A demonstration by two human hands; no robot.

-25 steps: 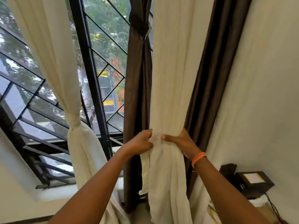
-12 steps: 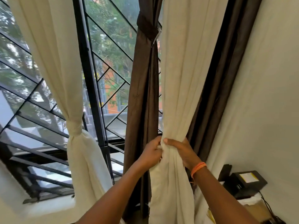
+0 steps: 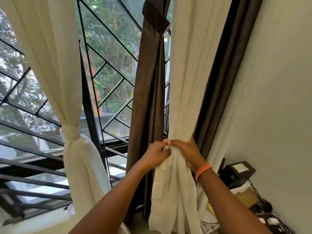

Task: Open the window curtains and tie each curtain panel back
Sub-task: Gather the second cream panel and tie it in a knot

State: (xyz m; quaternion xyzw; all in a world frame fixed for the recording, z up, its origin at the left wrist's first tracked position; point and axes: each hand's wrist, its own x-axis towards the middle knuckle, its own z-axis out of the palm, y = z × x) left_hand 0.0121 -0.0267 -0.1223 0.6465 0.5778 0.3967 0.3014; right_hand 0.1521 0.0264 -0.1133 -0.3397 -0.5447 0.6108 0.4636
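Your left hand (image 3: 156, 155) and right hand (image 3: 184, 153) meet at the middle of the cream curtain (image 3: 187, 85) on the right side of the window, both clenched on its gathered cloth. The fingers of the two hands touch each other where the fabric bunches into a narrow waist; below your grip the cloth fans out in loose folds toward the floor. An orange wristband (image 3: 202, 171) sits on your right wrist.

Just left of this panel hangs a brown curtain (image 3: 148, 98), already cinched high up by a brown band (image 3: 156, 17). Another brown curtain (image 3: 217, 92) hangs behind the cream one, against the wall (image 3: 273, 98).

Farther left, well apart from your hands, the other cream curtain (image 3: 50, 56) is tied at its waist with a knot (image 3: 70, 132) of its own cloth, in front of the black window grille (image 3: 108, 68). A black box (image 3: 236, 173) with cables sits low in the right corner.
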